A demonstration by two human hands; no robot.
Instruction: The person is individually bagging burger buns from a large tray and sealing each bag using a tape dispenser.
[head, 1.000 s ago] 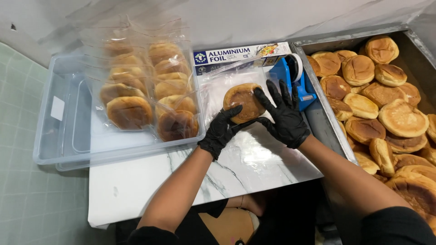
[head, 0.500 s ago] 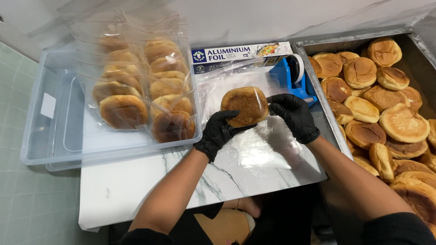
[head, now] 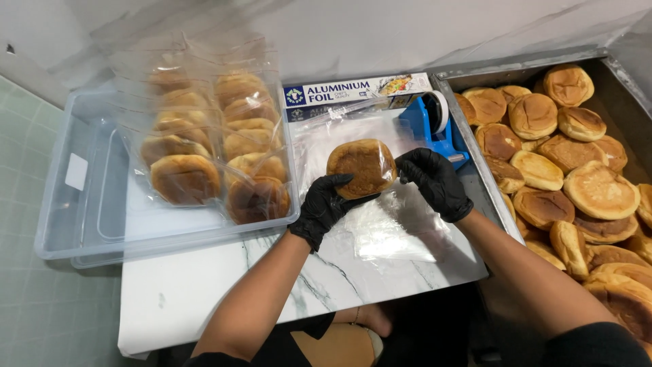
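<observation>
Black-gloved left hand (head: pixel 324 205) and right hand (head: pixel 435 180) now hold bun (head: pixel 361 167) lifted above plastic bag (head: pixel 390 224), bagging underway.

So the bun (head: pixel 361 167) is a round, golden-brown one with a darker toasted patch across its top and a slightly wrinkled crust. It's already inside a clear plastic bag (head: pixel 394 228), sitting at the closed end, tilted with its top facing the camera. The rest of the bag hangs down loose and crinkly, its open end lying on the white marble-look surface (head: pixel 204 299).
</observation>
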